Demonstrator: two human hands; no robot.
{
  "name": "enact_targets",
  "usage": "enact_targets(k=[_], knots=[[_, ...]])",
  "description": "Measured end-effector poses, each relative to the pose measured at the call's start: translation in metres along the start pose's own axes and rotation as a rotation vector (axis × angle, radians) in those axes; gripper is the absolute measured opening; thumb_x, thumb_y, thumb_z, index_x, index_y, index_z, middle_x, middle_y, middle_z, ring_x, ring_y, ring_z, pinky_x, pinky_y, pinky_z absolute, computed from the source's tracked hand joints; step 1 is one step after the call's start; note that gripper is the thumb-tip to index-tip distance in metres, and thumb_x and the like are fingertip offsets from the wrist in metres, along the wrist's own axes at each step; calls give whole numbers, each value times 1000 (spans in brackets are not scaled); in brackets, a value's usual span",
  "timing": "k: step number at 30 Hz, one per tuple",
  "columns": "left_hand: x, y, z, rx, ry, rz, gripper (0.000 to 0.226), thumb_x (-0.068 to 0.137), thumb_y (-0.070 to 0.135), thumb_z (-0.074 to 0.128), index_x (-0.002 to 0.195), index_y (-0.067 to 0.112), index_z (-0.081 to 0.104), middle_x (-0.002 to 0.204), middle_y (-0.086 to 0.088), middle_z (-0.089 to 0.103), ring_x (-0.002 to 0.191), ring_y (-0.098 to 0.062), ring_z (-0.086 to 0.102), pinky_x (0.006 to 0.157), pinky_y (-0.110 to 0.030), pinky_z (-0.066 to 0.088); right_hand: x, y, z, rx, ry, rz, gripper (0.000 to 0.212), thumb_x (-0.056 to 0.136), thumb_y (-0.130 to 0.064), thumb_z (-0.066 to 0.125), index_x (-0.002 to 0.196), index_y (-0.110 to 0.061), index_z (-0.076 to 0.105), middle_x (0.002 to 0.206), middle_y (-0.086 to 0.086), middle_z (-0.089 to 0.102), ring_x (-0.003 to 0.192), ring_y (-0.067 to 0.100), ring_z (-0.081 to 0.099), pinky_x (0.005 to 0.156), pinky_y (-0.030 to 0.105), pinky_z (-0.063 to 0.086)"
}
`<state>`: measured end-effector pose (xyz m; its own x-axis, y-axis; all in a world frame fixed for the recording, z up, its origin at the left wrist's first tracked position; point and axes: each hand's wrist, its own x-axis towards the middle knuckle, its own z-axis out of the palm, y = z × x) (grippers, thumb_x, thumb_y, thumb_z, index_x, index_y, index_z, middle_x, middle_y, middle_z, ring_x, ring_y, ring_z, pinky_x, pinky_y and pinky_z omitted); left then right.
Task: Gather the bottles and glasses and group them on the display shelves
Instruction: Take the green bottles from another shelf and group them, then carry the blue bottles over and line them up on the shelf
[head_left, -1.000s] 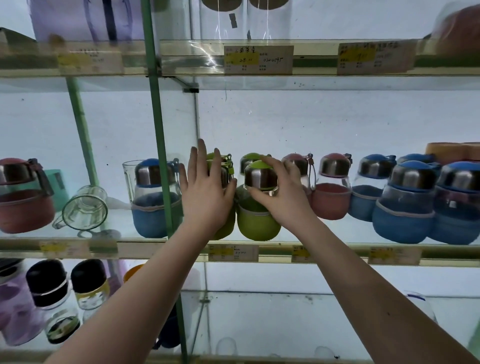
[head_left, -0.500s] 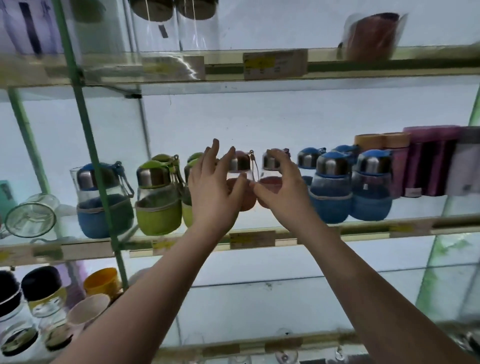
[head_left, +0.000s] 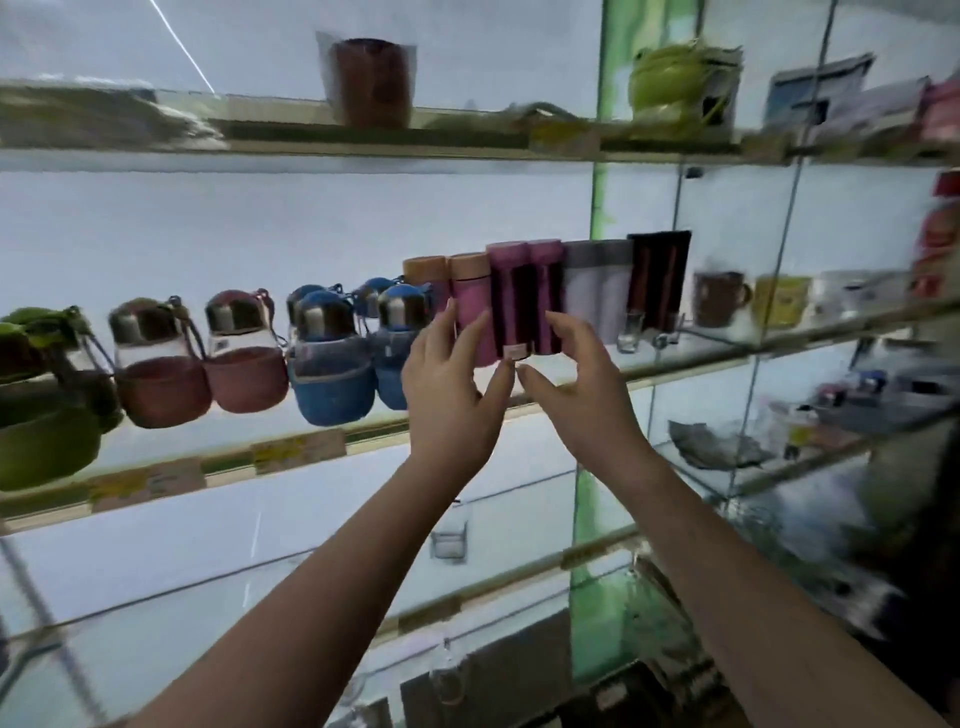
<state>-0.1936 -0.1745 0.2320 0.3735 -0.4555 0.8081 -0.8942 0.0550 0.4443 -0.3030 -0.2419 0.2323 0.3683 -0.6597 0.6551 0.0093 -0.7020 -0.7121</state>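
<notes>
On the middle glass shelf stand round bottles in a row: green, red, blue. Right of them are tall flasks: pink, purple, grey and dark. My left hand and my right hand are raised side by side in front of the purple flasks. Their fingers are spread and their thumbs nearly meet below the flasks. Neither hand holds anything that I can see.
Mugs and small glasses stand further right on the same shelf. The top shelf bears a wrapped brown cup and a green boxed item. A green upright post divides the shelving. Lower shelves hold more glassware.
My view and both hands have swept to the right along the shelf, from the green bottles past the red and blue ones to the purple flasks. The hands stay empty.
</notes>
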Motion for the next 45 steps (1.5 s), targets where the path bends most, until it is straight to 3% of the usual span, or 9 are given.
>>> enact_targets(k=[4, 8, 13, 18, 22, 27, 33, 38, 45], knots=[[-22, 59, 67, -123, -47, 7, 55, 83, 45, 48, 131, 19, 55, 146, -8, 40, 133, -25, 34, 107, -40, 28, -19, 36, -85, -56, 59, 72, 52, 87, -23, 64, 135, -24, 42, 135, -9, 46, 123, 5, 41, 101, 25, 35], [-48, 106, 122, -230, -118, 10, 63, 78, 51, 39, 130, 19, 55, 145, -8, 41, 132, -24, 36, 105, -32, 24, -41, 66, -149, -85, 127, 132, 47, 89, -22, 62, 133, -22, 45, 127, -11, 46, 119, 5, 42, 105, 35, 38], [-77, 150, 178, -312, -257, -51, 57, 82, 48, 44, 132, 22, 52, 147, -3, 39, 135, -19, 31, 110, -33, 22, -63, 99, -205, -73, 189, 221, 41, 92, -20, 58, 131, -20, 46, 130, -6, 47, 114, 6, 44, 87, 14, 36], [-88, 168, 221, -390, -339, -76, 58, 80, 50, 44, 131, 24, 52, 147, -2, 38, 136, -17, 29, 113, -37, 23, -70, 138, -233, -126, 237, 293, 40, 92, -23, 58, 130, -22, 46, 133, -6, 49, 118, 10, 46, 96, 26, 39], [-91, 168, 267, -446, -417, -96, 55, 81, 43, 48, 130, 19, 54, 145, -6, 41, 135, -19, 34, 112, -37, 28, -67, 178, -251, -135, 270, 350, 38, 92, -20, 58, 129, -20, 48, 121, -12, 51, 106, 5, 47, 86, 17, 37], [-85, 165, 350, -536, -522, -169, 52, 81, 39, 48, 127, 15, 56, 133, -4, 49, 124, -17, 45, 98, -21, 33, -48, 249, -282, -206, 297, 425, 33, 95, -21, 53, 128, -21, 49, 114, -15, 47, 107, 3, 43, 88, 20, 33], [-65, 159, 450, -590, -606, -254, 49, 81, 39, 48, 125, 18, 56, 129, 0, 51, 116, -21, 55, 95, -45, 48, -6, 331, -314, -269, 324, 500, 28, 95, -14, 52, 123, -17, 51, 101, -22, 48, 83, -9, 50, 70, 5, 37], [-47, 151, 525, -626, -653, -324, 42, 83, 36, 51, 122, 22, 57, 125, 1, 55, 114, -19, 55, 93, -41, 48, 28, 391, -328, -253, 330, 570, 29, 95, -16, 52, 125, -16, 51, 111, -14, 50, 105, 4, 49, 91, 23, 38], [-33, 164, 590, -591, -747, -283, 32, 92, 22, 55, 125, 21, 54, 123, 2, 53, 110, -13, 49, 89, -29, 42, 58, 450, -364, -295, 398, 601, 28, 95, -17, 50, 123, -16, 54, 112, -9, 53, 113, 13, 52, 96, 31, 43]])
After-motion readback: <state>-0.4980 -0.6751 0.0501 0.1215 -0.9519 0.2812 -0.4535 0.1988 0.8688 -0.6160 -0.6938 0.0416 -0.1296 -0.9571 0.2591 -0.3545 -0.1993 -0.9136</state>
